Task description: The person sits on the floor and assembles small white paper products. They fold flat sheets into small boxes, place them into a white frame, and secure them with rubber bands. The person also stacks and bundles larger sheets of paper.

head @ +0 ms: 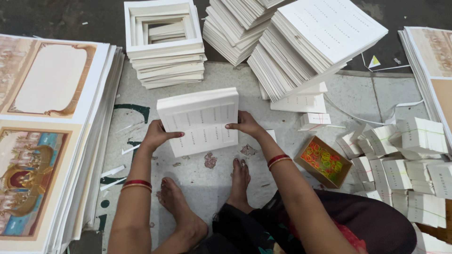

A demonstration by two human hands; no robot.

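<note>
Both hands grip a thick stack of white printed paper sheets (198, 121) above the grey stone floor (188, 174) — left hand (155, 135) clasping its left edge, right hand (246, 124) its right edge — near a small cardboard box of coloured rubber bands (323, 161).

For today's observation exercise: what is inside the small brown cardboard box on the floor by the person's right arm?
The brown box holds a loose heap of small rubber bands, mostly yellow, green, orange and pink. They cover its bottom, so anything lying beneath them cannot be seen.
</note>
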